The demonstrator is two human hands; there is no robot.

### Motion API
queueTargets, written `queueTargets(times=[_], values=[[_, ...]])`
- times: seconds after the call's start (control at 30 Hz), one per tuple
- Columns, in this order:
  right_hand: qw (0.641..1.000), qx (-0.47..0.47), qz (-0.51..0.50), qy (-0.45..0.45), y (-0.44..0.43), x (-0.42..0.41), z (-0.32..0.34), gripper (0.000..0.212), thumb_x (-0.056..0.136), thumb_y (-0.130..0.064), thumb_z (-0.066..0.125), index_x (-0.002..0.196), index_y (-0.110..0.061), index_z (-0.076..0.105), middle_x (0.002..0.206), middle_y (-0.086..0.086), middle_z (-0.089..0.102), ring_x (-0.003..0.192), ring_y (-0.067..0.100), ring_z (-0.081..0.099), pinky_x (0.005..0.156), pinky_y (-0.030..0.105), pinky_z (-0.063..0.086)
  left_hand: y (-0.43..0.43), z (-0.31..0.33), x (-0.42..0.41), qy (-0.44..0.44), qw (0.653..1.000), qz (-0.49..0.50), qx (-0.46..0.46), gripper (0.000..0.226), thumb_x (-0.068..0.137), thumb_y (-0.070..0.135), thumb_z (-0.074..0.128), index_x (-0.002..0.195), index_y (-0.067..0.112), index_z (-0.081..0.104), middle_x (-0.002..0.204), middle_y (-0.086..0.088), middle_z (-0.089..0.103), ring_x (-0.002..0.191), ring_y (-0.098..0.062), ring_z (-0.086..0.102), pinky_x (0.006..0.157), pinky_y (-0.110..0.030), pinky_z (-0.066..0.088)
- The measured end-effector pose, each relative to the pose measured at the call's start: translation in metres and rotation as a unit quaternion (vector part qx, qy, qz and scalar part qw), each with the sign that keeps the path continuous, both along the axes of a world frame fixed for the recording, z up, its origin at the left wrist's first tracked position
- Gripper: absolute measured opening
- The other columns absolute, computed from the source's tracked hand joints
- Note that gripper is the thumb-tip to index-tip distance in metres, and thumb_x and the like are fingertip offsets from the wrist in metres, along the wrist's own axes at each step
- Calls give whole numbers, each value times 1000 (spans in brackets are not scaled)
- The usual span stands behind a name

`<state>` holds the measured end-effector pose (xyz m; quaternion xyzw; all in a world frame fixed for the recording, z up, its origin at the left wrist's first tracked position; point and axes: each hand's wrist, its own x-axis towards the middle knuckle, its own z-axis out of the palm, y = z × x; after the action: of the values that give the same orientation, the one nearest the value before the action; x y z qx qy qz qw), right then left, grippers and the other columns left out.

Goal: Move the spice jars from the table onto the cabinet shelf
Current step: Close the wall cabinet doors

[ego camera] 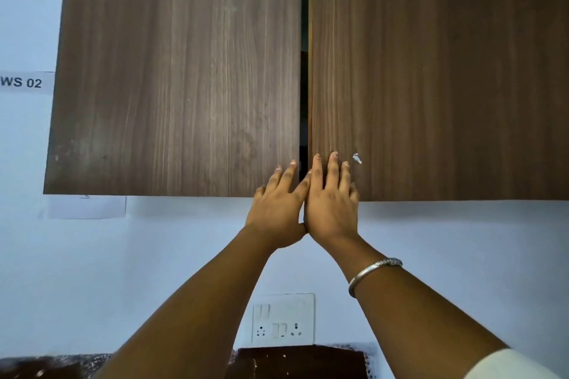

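A wall cabinet with two dark wood-grain doors fills the upper view. The left door and the right door stand almost together, with a narrow dark gap between them. My left hand lies flat on the lower inner corner of the left door, fingers straight. My right hand presses flat on the lower inner corner of the right door, beside the left hand. No spice jars and no shelf are visible; the cabinet's inside is hidden behind the doors.
A white switch and socket plate sits on the pale wall below the cabinet. A paper label reading "WS 02" is stuck at the left. A dark counter edge shows at the bottom.
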<state>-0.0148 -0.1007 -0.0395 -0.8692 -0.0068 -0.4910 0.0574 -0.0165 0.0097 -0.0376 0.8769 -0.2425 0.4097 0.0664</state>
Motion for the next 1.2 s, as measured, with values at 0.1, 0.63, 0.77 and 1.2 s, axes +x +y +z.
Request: queueTargets(times=[0.1, 0.63, 0.77, 1.2], values=[[1000, 10, 0, 0, 8, 17, -2, 99, 83, -34, 65, 149, -18, -7, 157, 15, -7, 143, 39, -6, 113, 53, 15, 7, -2, 16, 8, 1000, 25, 12, 95, 79, 52, 63, 147, 36, -2, 158, -1, -12, 145, -29, -9, 113, -52, 16], [998, 31, 26, -55, 10, 64, -14, 76, 95, -41, 41, 149, -26, -10, 158, 9, -13, 144, 33, -14, 114, 50, 1, -1, -28, 58, -44, 994, 95, 18, 103, 78, 60, 55, 147, 25, -13, 154, -8, -25, 136, -27, -31, 113, -47, -12], [999, 15, 30, -36, 8, 70, -16, 83, 94, -42, 45, 148, -24, -15, 156, 10, -18, 142, 33, -18, 114, 51, -1, 1, -30, 59, -54, 993, 104, 33, 101, 79, 60, 54, 148, 26, -11, 154, -8, -26, 133, -26, -34, 113, -46, -12], [996, -47, 55, 55, -4, 52, -6, 101, 84, -58, 54, 148, -21, -15, 154, 13, -24, 141, 37, -21, 114, 52, 2, 14, -19, 40, -22, 985, 149, 89, 98, 83, 48, 57, 148, 21, -11, 155, -6, -23, 144, -29, -14, 115, -50, 7]])
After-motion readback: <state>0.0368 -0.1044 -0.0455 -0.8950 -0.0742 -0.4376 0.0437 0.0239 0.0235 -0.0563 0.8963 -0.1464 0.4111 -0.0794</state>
